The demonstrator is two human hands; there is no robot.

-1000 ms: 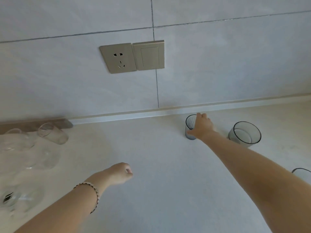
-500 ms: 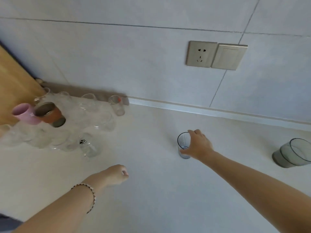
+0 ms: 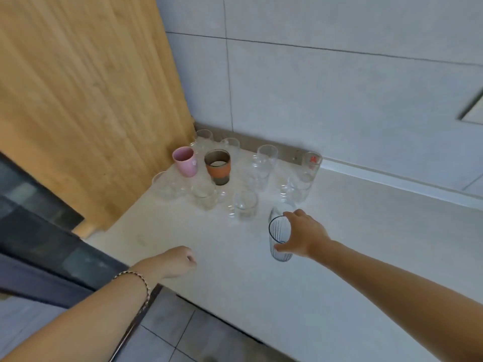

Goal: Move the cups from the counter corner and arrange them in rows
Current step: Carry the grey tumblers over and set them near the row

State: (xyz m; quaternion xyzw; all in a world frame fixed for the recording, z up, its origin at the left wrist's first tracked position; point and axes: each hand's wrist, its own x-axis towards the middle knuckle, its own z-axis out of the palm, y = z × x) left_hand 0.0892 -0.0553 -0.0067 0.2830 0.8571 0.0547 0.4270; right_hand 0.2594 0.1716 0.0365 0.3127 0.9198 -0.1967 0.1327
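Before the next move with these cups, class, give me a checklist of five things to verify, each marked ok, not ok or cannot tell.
1. Right hand grips the striped glass: ok.
2. Striped glass upright: ok.
3. Striped glass lifted off the counter: cannot tell.
4. Left hand free: ok, curled and holding nothing.
5. Corner cleared: not ok; the pink cup, the orange cup and many clear glasses stand there.
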